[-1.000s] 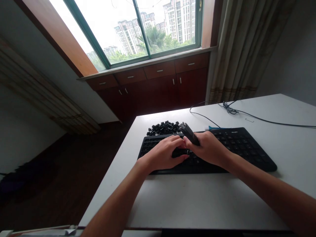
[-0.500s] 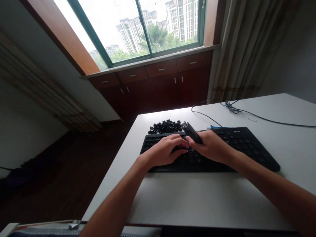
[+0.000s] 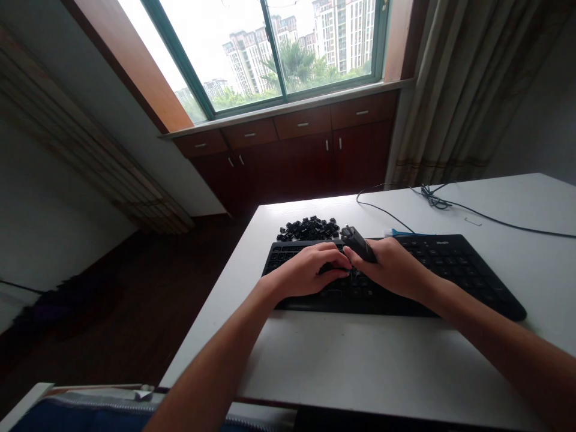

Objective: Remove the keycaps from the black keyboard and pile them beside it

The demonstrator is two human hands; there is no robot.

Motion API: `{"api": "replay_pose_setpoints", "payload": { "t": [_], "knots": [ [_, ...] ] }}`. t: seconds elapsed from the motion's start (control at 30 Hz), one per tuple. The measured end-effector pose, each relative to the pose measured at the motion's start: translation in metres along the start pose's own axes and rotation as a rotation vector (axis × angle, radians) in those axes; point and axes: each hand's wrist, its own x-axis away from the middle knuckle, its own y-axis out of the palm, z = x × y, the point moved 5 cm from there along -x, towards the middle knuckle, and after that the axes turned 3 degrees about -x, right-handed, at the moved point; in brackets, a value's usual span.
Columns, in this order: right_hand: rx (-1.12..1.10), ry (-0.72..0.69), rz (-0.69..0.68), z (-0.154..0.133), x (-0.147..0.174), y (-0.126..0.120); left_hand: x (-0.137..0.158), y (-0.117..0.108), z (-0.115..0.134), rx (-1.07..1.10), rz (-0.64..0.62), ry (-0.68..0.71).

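Observation:
A black keyboard [image 3: 477, 279] lies across the white table, with keycaps gone from its left part and keys in place on the right. My right hand [image 3: 398, 267] is closed round a black handheld tool [image 3: 359, 245], its top end leaning up and left and its lower end down among the keys. My left hand [image 3: 306, 271] rests over the left half of the keyboard. Its thumb and fingers are drawn together close to the tool's lower end; what they pinch, if anything, is hidden. Behind the keyboard sits a heap of loose black keycaps [image 3: 309, 228].
A blue-handled brush [image 3: 407, 233] lies at the keyboard's back edge. The black cable [image 3: 499, 225] runs over the table [image 3: 315, 360] to the right, bundled partway. Near it is a small bent wire [image 3: 472, 222]. A dark blue zipped item [image 3: 90, 415] lies at bottom left.
The whole scene has shifted slightly right in view as the head moved. Both hands keep nearly the same place on the keyboard, and the tool is still in my right hand.

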Motion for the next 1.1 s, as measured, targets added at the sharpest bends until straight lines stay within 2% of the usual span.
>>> {"api": "replay_pose_setpoints", "payload": {
  "t": [0.37,0.57,0.8,1.1],
  "knots": [
    [0.016,0.085,0.032,0.002,-0.001,0.0,0.001,0.003,0.007,-0.023,0.046,0.015],
    [0.042,0.071,-0.033,0.0,0.0,0.001,0.0,0.001,0.005,0.015,0.037,0.019],
    [-0.008,0.096,0.059,0.002,-0.006,0.002,0.0,0.002,-0.001,0.05,0.046,-0.002],
    [-0.09,0.029,-0.091,0.005,-0.007,-0.001,0.0,0.002,-0.003,0.041,0.033,0.002]
  ]
}}
